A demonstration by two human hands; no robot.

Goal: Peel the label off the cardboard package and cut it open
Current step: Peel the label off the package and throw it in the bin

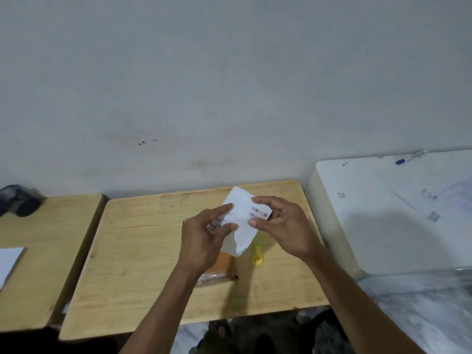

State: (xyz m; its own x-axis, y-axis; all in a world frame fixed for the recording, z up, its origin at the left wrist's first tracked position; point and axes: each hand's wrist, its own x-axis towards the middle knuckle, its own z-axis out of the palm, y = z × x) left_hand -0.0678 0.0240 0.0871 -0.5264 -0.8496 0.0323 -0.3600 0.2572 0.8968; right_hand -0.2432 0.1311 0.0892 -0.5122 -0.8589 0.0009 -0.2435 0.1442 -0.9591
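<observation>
A pale grey wall (229, 85) is filling the upper half of the view, carrying faint stains and a few dark specks. Below it, a light wooden table (143, 251) is sitting in the middle, with a second wooden table (38, 264) standing just beside it on the left and a white cabinet top (357, 213) lying to the right. A blue-capped pen (410, 158) is resting near the far edge of that white top, and a dark object (18, 200), too blurred to name, is sitting at the far left.

On the middle table, the cardboard package (219, 269) is lying flat, mostly hidden under the left hand (204, 238). A yellow cutter (257, 254) is lying just beside it on the right.

Both hands are pinching the white label (242, 226), which is lifted clear of the package: the left hand is gripping its left edge with thumb and fingers, and the right hand (283, 226) is gripping its right edge near the barcode.
</observation>
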